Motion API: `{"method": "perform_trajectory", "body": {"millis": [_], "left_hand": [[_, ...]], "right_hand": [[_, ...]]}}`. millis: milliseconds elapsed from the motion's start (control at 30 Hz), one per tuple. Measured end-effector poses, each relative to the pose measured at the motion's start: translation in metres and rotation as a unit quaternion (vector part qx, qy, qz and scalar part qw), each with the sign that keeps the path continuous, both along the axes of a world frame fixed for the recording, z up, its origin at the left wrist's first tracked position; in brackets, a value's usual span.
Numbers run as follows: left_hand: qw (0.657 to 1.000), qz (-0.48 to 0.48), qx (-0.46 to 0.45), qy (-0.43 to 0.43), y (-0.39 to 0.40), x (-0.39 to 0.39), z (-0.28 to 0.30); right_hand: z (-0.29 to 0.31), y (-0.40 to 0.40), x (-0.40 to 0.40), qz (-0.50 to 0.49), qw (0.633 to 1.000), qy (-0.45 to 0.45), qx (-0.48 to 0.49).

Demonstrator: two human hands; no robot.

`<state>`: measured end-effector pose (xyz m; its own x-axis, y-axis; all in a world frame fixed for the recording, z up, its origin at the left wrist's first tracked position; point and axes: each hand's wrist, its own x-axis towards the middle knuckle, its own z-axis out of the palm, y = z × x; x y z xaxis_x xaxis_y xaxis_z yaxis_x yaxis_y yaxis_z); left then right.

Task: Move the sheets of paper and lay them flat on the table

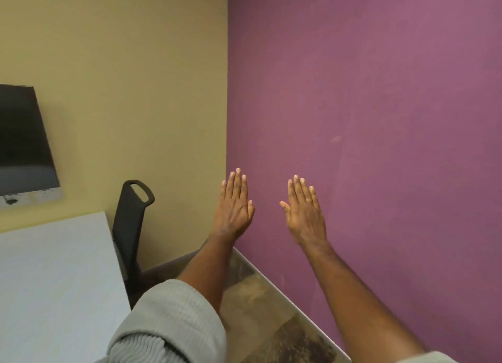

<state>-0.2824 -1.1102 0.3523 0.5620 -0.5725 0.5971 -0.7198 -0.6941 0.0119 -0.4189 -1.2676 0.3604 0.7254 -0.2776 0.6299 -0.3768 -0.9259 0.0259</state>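
Observation:
My left hand (235, 205) and my right hand (304, 210) are both raised in front of me, backs toward the camera, fingers straight and held together, empty. They hover before the purple wall (380, 118), apart from each other. No sheets of paper are in view. The pale grey table (54, 281) lies at the lower left, well to the left of both hands.
A black office chair (130, 227) stands at the table's far right corner against the yellow wall (135, 77). A dark screen (24, 142) hangs on that wall at the left. Brown patterned floor (266, 308) runs along the purple wall's white skirting.

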Motion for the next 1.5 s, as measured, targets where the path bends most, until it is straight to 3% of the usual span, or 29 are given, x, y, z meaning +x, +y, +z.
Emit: {"method": "perform_trajectory", "body": {"millis": [267, 600, 1100, 1500], "left_hand": [[0.993, 0.116, 0.015, -0.004, -0.047, 0.147, 0.001], [0.969, 0.246, 0.001, 0.030, -0.034, 0.293, -0.013], [0.907, 0.419, -0.004, 0.043, 0.112, 0.544, -0.037], [0.820, 0.569, -0.023, 0.050, 0.201, 0.642, -0.053]], "right_hand": [[-0.006, -0.081, 0.180, 0.072, 0.997, 0.011, 0.005], [-0.008, -0.073, 0.395, 0.221, 0.975, -0.018, 0.034], [-0.022, 0.069, 0.723, 0.407, 0.913, 0.006, 0.026], [-0.041, 0.179, 0.893, 0.557, 0.829, 0.048, 0.013]]}}
